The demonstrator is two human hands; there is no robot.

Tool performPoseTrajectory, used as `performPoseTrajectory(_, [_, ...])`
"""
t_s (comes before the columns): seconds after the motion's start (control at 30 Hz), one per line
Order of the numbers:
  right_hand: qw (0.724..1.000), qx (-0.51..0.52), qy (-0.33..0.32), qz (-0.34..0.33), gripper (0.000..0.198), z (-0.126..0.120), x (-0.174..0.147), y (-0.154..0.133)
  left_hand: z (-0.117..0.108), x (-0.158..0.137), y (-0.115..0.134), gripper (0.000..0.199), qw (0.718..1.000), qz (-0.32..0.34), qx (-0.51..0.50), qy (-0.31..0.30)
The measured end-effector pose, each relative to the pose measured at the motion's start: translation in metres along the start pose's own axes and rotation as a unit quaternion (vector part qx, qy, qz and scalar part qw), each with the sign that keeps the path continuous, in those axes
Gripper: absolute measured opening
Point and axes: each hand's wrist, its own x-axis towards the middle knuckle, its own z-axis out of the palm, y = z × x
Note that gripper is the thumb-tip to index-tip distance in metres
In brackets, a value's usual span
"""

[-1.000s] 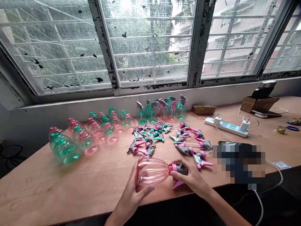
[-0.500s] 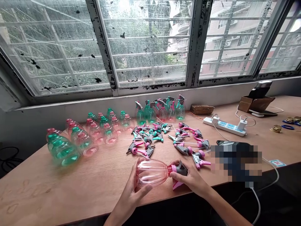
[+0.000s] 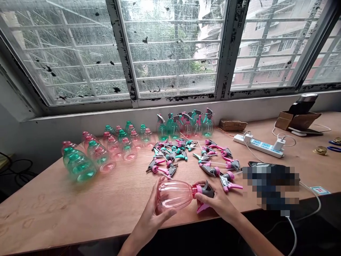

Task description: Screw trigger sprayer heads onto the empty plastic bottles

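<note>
A clear pink spray bottle (image 3: 174, 195) lies sideways in the air over the table's front edge, its base to the left. My left hand (image 3: 153, 209) is closed around the base end. At the neck, my right hand (image 3: 217, 199) grips the spray head (image 3: 206, 190), which has a pink collar, a grey body and a pink trigger. The head sits on the bottle's neck; how tightly, I cannot tell. Just beyond the hands lie loose spray heads (image 3: 170, 153) in grey, pink and green, and more pink-collared spray heads (image 3: 213, 170) to the right.
Open pink and green bottles (image 3: 80, 167) stand at the left. Several bottles with spray heads (image 3: 186, 124) line the wall under the window. A power strip (image 3: 258, 145), a cardboard box (image 3: 295, 120) and a dark phone (image 3: 271, 167) with a cable are at the right.
The view has shifted slightly, so most of the table appears farther right. Both hands keep their hold on the bottle and spray head, with little visible movement.
</note>
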Motion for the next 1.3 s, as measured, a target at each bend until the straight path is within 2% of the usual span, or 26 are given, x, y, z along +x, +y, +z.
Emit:
performPoseTrajectory(0.13, [0.999,0.043,0.006,0.021,0.04,0.0,0.001,0.003,0.001,0.001,-0.001,0.101,0.999,0.014,0.035,-0.001])
performPoseTrajectory(0.27, [0.997,0.07,0.011,0.032,0.041,0.001,0.002,0.005,0.002,0.003,-0.004,0.1,0.998,0.019,0.058,0.01])
performPoseTrajectory(0.43, [0.995,0.087,-0.002,0.038,0.043,0.004,0.002,0.004,-0.001,0.003,-0.006,0.106,1.0,0.013,0.014,-0.006])
performPoseTrajectory(0.63, [0.993,0.11,-0.015,0.043,0.041,0.002,0.003,0.008,0.0,0.004,0.0,0.089,0.998,-0.003,-0.053,-0.03])
performPoseTrajectory(0.8, [0.988,0.144,-0.018,0.045,0.037,0.001,0.006,0.014,0.005,0.003,0.006,0.1,0.999,0.005,-0.034,-0.015])
performPoseTrajectory(0.97, [0.99,0.131,-0.014,0.042,0.038,0.0,0.005,0.016,0.001,0.003,0.005,0.108,0.999,0.0,-0.044,0.005])
performPoseTrajectory(1.07, [0.994,0.103,-0.009,0.035,0.038,0.001,0.004,0.015,-0.008,0.007,0.0,0.092,0.994,-0.049,-0.097,-0.009])
performPoseTrajectory(1.17, [0.996,0.084,0.002,0.029,0.039,0.001,0.004,0.015,-0.015,0.011,-0.002,0.077,0.991,-0.074,-0.103,-0.031])
performPoseTrajectory(1.3, [0.99,0.133,0.026,0.043,0.044,0.002,0.008,0.02,-0.015,0.012,0.001,0.082,0.99,-0.057,-0.103,-0.075])
